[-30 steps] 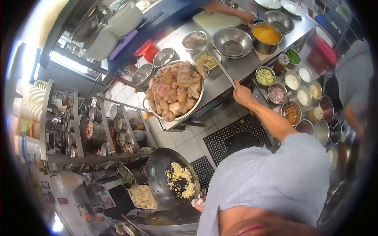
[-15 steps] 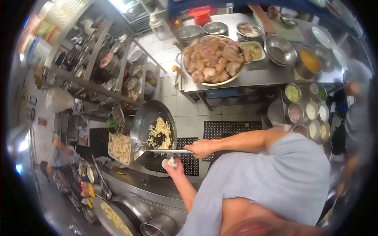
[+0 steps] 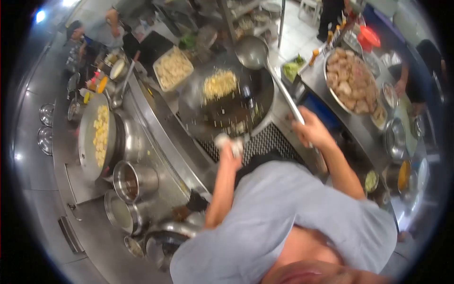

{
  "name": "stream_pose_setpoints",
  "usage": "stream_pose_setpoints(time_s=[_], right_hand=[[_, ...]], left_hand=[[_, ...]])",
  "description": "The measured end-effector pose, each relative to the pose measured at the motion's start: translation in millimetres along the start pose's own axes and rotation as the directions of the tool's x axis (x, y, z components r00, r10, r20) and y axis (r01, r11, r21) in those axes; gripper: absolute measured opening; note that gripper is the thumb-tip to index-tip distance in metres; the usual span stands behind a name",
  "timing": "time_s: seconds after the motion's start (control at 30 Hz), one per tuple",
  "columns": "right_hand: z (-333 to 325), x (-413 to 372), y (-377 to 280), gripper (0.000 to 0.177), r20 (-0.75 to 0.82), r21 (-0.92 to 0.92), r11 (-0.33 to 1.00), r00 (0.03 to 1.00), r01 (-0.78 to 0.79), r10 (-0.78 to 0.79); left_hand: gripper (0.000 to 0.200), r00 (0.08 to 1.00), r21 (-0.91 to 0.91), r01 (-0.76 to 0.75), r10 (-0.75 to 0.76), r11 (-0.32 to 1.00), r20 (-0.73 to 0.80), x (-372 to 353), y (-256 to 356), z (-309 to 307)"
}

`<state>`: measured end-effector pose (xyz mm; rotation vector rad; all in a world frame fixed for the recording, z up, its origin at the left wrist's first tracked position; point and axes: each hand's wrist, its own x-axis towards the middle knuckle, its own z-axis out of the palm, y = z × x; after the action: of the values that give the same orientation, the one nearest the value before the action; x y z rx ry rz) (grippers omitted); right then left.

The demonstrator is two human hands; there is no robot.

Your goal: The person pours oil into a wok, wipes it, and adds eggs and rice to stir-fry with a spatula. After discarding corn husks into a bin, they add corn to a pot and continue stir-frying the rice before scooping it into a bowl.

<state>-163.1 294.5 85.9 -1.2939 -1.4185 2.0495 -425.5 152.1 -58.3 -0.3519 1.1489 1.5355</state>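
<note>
My left hand (image 3: 230,156) is closed around a white cloth (image 3: 227,141) at the near edge of a large dark wok (image 3: 194,106). The grip under the cloth is hidden. Inside the wok, a pale yellow chopped mix (image 3: 220,84) lies bunched toward the far side, with small bits scattered nearer me. My right hand (image 3: 309,127) is wrapped round the long handle of a metal ladle (image 3: 252,52). The ladle's round bowl is raised over the wok's far right rim, apart from the food.
A tub of pale pieces (image 3: 174,69) stands left of the wok. To the right, a large bowl of raw meat (image 3: 352,80) sits on a steel table. A pan of yellow chunks (image 3: 101,135) and a steel pot (image 3: 135,181) occupy the left counter. Other people stand nearby.
My right hand has lifted the ladle out of the wok, up and to the right. The food has shifted into a clump at the far side. My view has turned left.
</note>
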Motion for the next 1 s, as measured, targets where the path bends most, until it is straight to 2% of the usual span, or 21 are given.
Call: stream_pose_setpoints(time_s=[0.07, 0.13, 0.17, 0.2, 0.33, 0.37, 0.43, 0.47, 0.5, 0.53, 0.6, 0.63, 0.67, 0.7, 0.73, 0.77, 0.8, 0.87, 0.9, 0.93, 1.0], right_hand=[[3.2, -5.1, 4.6, 0.035, 0.021, 0.019, 0.995, 0.995, -0.094, 0.093], [-6.0, 32.4, 5.5, 0.035, 0.021, -0.063, 0.998, 0.999, -0.027, 0.028], [-10.8, 44.7, 2.3, 0.034, 0.023, -0.115, 0.993, 1.0, -0.018, 0.021], [-14.5, 54.2, -7.0, 0.035, -0.015, -0.187, 0.982, 1.0, -0.016, 0.014], [-3.9, 98.3, 33.0, 0.036, -0.045, -0.738, 0.674, 0.995, 0.03, -0.094], [16.8, 96.3, 27.8, 0.033, 0.013, -0.637, 0.77, 0.999, -0.026, 0.045], [42.3, 98.9, 23.6, 0.029, 0.323, -0.125, 0.977, 0.924, -0.175, 0.207], [60.5, 91.4, 22.3, 0.023, 0.383, 0.143, 0.929, 0.885, -0.341, 0.266], [69.2, 81.4, 15.8, 0.021, 0.42, 0.231, 0.871, 0.852, -0.432, 0.311], [73.2, 71.4, 13.4, 0.018, 0.46, 0.313, 0.797, 0.816, -0.517, 0.35], [72.2, 53.8, 62.8, 0.012, 0.761, 0.459, 0.404, 0.585, -0.791, 0.281], [82.7, 53.8, 80.5, 0.011, 0.766, 0.46, 0.37, 0.571, -0.807, 0.295], [87.0, 50.1, 73.8, 0.013, 0.611, 0.592, 0.618, 0.788, -0.517, 0.074], [91.3, 46.4, 67.0, 0.015, 0.382, 0.64, 0.755, 0.911, -0.14, -0.155], [76.2, 63.2, 53.4, 0.014, 0.388, 0.587, 0.789, 0.919, -0.183, -0.075], [68.6, 69.9, 52.1, 0.015, 0.694, 0.484, 0.438, 0.637, -0.758, 0.336], [54.7, 77.9, 50.8, 0.019, 0.708, 0.5, 0.437, 0.644, -0.747, 0.29], [47.8, 71.4, 38.3, 0.024, 0.523, 0.512, 0.623, 0.79, -0.591, 0.319], [42.3, 87.1, 49.2, 0.027, 0.516, 0.52, 0.6, 0.784, -0.608, 0.346], [29.7, 67.2, 24.7, 0.016, 0.414, 0.581, 0.665, 0.874, -0.469, 0.255], [-7.6, 83.3, 40.1, 0.008, 0.289, -0.024, 0.939, 0.897, -0.342, 0.334]], left_hand=[[0.02, 0.982, -0.032, -0.12, 0.114, 0.992, -0.149, -42.3, -18.0, 1.6], [0.008, 0.996, -0.003, -0.005, 0.005, 1.0, -0.09, 6.0, 14.2, -7.8], [0.006, 0.994, 0.003, -0.059, 0.059, 0.998, -0.089, 4.9, 32.4, 21.9], [0.004, 0.993, 0.027, -0.098, 0.095, 0.995, 0.073, 8.1, 48.3, 35.5], [0.017, 0.92, 0.317, -0.322, 0.374, 0.892, -0.119, -47.9, -3.6, 40.0], [0.018, 0.915, 0.335, -0.347, 0.395, 0.876, -0.083, -37.5, -13.7, 34.8], [0.017, 0.923, 0.301, -0.346, 0.381, 0.889, -0.063, -11.0, -13.3, 24.4], [0.016, 0.935, 0.247, -0.319, 0.347, 0.915, -0.078, 2.2, 3.0, 27.8], [0.012, 0.97, 0.25, -0.213, 0.234, 0.944, -0.059, 5.9, 29.3, 36.0], [0.012, 0.994, 0.038, -0.101, 0.102, 0.994, -0.039, 1.9, 41.4, 33.5], [0.004, 0.998, 0.093, 0.053, -0.051, 0.994, -0.025, -44.5, 31.1, 10.3], [0.004, 0.997, 0.093, 0.063, -0.06, 0.994, -0.041, -35.0, 23.8, -2.1], [0.006, 0.974, 0.505, -0.209, 0.225, 0.838, 0.029, -9.2, 15.2, -21.4], [0.01, 0.878, 0.788, -0.413, 0.429, 0.456, 0.212, 14.7, 8.5, -41.1], [0.011, 0.911, 0.718, -0.383, 0.368, 0.581, 0.188, 17.3, 7.6, -28.0], [0.012, 0.938, 0.638, -0.336, 0.306, 0.693, 0.162, 21.0, 6.1, -16.8], [0.008, 0.99, 0.064, 0.128, -0.131, 0.99, 0.047, -1.4, 5.5, 2.6], [0.008, 0.982, -0.035, 0.148, -0.151, 0.988, -0.113, 40.2, 15.2, -37.2], [0.006, 0.971, -0.011, 0.158, -0.158, 0.987, -0.182, 28.1, 31.4, -7.6], [0.008, 0.988, 0.079, 0.06, -0.048, 0.995, -0.145, 29.3, 35.7, 2.9], [0.008, 0.972, 0.176, -0.178, 0.2, 0.968, -0.121, 15.1, 7.6, -26.9]])
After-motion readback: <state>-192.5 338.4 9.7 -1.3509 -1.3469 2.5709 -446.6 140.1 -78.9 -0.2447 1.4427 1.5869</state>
